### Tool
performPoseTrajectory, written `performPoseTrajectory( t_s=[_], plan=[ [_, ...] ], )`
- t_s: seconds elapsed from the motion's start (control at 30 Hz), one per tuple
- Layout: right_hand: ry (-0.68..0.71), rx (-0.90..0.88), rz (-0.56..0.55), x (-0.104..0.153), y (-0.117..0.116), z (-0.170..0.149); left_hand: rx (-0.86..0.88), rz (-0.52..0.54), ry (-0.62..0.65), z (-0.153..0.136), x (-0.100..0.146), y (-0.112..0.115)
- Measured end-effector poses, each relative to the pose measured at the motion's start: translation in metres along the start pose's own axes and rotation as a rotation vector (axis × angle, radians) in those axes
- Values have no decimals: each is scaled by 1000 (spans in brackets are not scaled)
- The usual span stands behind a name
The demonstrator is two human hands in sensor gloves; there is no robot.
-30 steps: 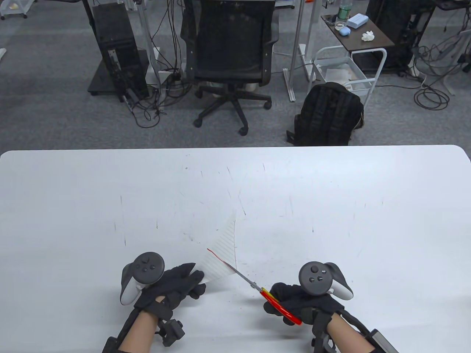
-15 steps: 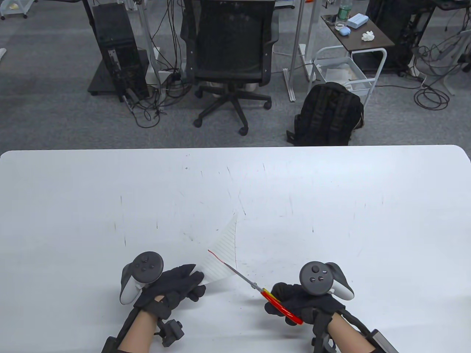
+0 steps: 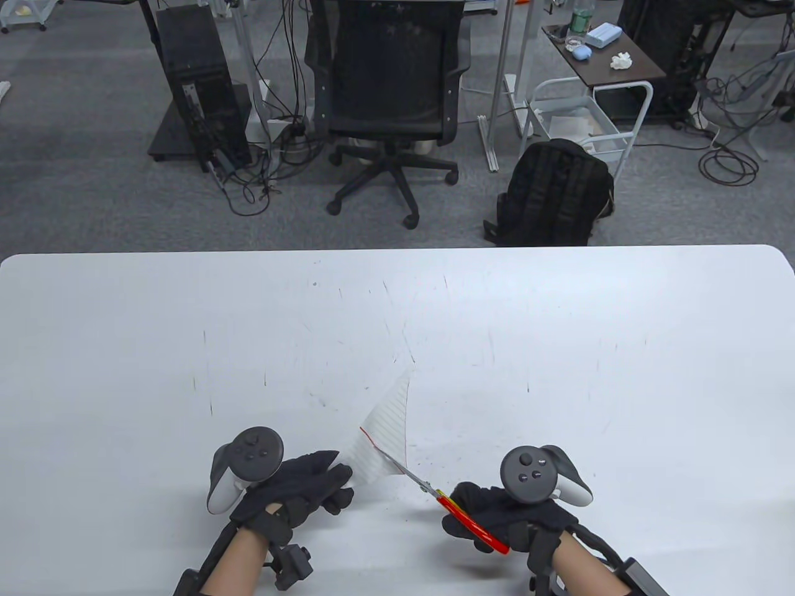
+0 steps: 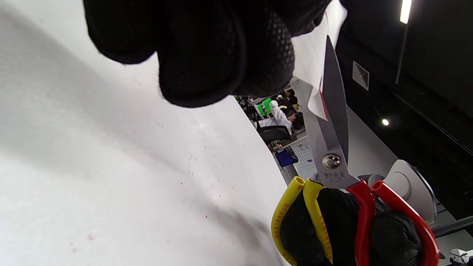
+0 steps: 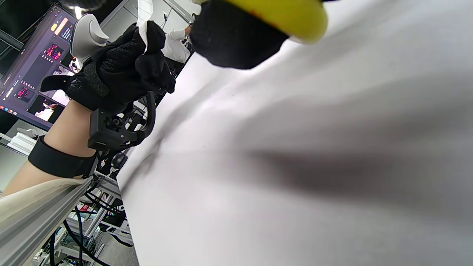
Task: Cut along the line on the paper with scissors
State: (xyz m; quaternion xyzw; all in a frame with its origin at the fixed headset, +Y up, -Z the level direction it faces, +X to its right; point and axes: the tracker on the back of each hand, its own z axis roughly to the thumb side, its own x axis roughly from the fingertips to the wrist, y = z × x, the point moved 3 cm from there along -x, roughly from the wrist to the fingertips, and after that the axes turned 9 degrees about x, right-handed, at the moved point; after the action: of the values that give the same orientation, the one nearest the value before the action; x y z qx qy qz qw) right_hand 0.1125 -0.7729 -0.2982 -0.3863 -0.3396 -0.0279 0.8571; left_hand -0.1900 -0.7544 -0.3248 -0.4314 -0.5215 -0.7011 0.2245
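A lined white paper [image 3: 388,428] with a red line [image 3: 367,434] drawn on it is held up above the white table [image 3: 559,347]. My left hand [image 3: 310,487] pinches its lower left corner. My right hand [image 3: 497,512] grips red and yellow scissors [image 3: 463,512]. Their blades [image 3: 400,469] sit in the paper's lower right edge along the red line. In the left wrist view the blades [image 4: 330,111] look nearly closed on the paper [image 4: 314,51]. In the right wrist view my left hand [image 5: 122,70] holds the paper [image 5: 145,16], and a yellow handle [image 5: 284,14] shows at the top.
The table's near edge lies just below both hands. Beyond the far edge stand an office chair [image 3: 388,81], a black backpack [image 3: 553,192], a computer tower [image 3: 195,87] and a white cart [image 3: 590,118] on the floor.
Both hands have shifted a little to the right. The paper has turned more upright and swung right. The scissor blades reach further along the red line.
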Motion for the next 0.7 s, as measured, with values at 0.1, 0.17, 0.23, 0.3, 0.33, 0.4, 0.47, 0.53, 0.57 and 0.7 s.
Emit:
performPoseTrajectory(
  t_s=[0.1, 0.17, 0.23, 0.3, 0.33, 0.4, 0.47, 0.53, 0.57, 0.7],
  plan=[
    [1, -3, -7, 0, 0, 0, -13, 4, 4, 0, 0, 0],
    [5, -10, -6, 0, 0, 0, -46, 28, -4, 0, 1, -2],
    [7, -15, -3, 0, 0, 0, -64, 35, -7, -1, 1, -3],
    [7, -15, 2, 0, 0, 1, -64, 34, -8, -1, 0, -2],
    [6, -17, 6, 0, -1, 1, -69, 31, -8, -1, 0, -1],
    [5, -17, 2, 0, -1, 1, -81, 28, -5, 0, 0, 0],
    [5, -18, -1, 0, -1, 1, -79, 20, 0, 1, 0, 2],
    [5, -23, -5, 0, -1, 1, -75, 12, 4, 2, -1, 4],
    [5, -25, -4, 0, -1, 1, -76, 11, 5, 2, -1, 5],
    [5, -15, -39, -1, 1, 1, -72, 12, 9, 2, -1, 4]
  ],
)
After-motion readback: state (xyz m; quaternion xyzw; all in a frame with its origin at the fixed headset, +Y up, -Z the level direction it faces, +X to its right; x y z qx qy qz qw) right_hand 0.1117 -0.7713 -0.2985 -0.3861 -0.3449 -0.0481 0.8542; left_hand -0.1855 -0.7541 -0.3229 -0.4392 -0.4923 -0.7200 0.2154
